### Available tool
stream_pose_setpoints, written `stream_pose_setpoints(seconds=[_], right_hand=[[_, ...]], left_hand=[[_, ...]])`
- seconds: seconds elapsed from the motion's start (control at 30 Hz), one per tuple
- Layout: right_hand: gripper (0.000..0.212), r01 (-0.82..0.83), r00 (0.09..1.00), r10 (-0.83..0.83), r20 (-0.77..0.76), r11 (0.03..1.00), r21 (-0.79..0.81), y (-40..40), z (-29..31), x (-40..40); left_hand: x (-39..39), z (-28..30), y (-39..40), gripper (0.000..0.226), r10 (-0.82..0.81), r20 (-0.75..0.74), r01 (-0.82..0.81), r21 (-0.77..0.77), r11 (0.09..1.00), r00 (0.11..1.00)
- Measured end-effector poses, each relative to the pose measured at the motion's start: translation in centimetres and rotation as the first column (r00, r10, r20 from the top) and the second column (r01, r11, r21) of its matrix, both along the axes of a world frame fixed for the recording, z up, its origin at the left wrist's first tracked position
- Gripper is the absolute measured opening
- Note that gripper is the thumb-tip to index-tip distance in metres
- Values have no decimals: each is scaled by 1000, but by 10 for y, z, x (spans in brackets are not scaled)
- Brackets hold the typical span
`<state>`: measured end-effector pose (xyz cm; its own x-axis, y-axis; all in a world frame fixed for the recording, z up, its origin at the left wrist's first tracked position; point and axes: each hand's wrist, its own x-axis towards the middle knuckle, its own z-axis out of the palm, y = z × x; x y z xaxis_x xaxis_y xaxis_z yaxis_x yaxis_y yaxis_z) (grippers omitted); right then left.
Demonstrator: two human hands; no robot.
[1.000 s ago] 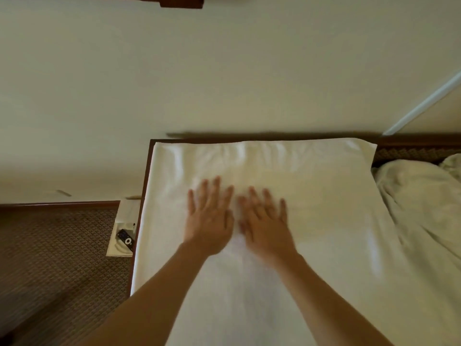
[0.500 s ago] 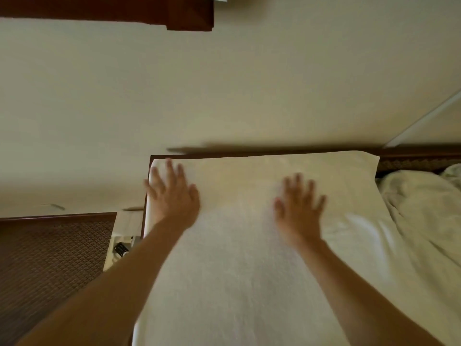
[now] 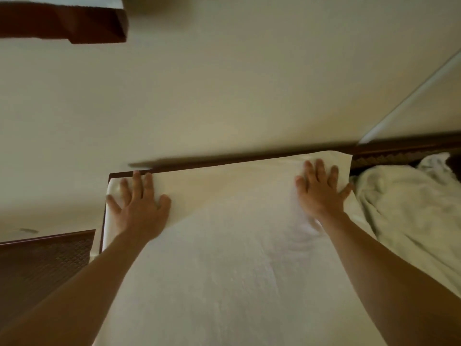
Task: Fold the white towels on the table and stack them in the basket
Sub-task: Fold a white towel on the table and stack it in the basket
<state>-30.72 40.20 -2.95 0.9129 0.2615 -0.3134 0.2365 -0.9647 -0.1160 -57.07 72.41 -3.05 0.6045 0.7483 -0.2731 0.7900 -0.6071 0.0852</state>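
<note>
My hands have swept apart from the middle of the towel (image 3: 224,258) out to its far corners, so the cloth is smoothed flat on the desk (image 3: 129,174) and, I'd say, ready for folding. Left hand (image 3: 139,208) lies flat by the far left corner, right hand (image 3: 320,193) flat by the far right. Neither grip holds anything: fingers spread, pressing only. More laundry (image 3: 409,208) waits at right; no basket in view.

A person's left hand (image 3: 138,211) and right hand (image 3: 319,193) press flat, fingers spread, on the far corners of a white terry towel (image 3: 224,258) covering a dark wooden table (image 3: 199,164). A rumpled white towel (image 3: 409,211) lies just beside it, at right.
</note>
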Motion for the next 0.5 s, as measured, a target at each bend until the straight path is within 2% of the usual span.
stream_pose_setpoints(seconds=[0.07,0.1,0.13,0.2,0.3,0.37,0.43,0.5], right_hand=[[60,182,981,-189,39,973,142,-13,4,19],[59,278,952,-300,62,930,240,-21,4,28],[59,368,912,-407,46,865,341,-28,6,37],[62,533,832,-540,-129,710,460,-47,6,62],[59,710,703,-551,-449,512,484,-67,10,91],[55,779,627,-484,-611,387,493,-75,11,100],[57,772,635,-473,-611,377,511,-85,7,111],[38,670,736,-494,-463,435,602,-89,7,122]], left_hand=[[27,8,-27,71,85,28,-85,-20,996,996],[40,11,-43,69,65,62,-63,-20,998,996],[52,13,-61,68,-2,99,4,-22,1000,995],[81,12,-104,66,-173,172,181,-34,983,970],[126,6,-161,65,-330,191,344,-46,938,924],[148,1,-181,64,-354,160,365,-45,930,922],[163,-5,-191,65,-302,136,311,-55,949,944],[168,-11,-193,66,-268,110,272,-21,962,957]])
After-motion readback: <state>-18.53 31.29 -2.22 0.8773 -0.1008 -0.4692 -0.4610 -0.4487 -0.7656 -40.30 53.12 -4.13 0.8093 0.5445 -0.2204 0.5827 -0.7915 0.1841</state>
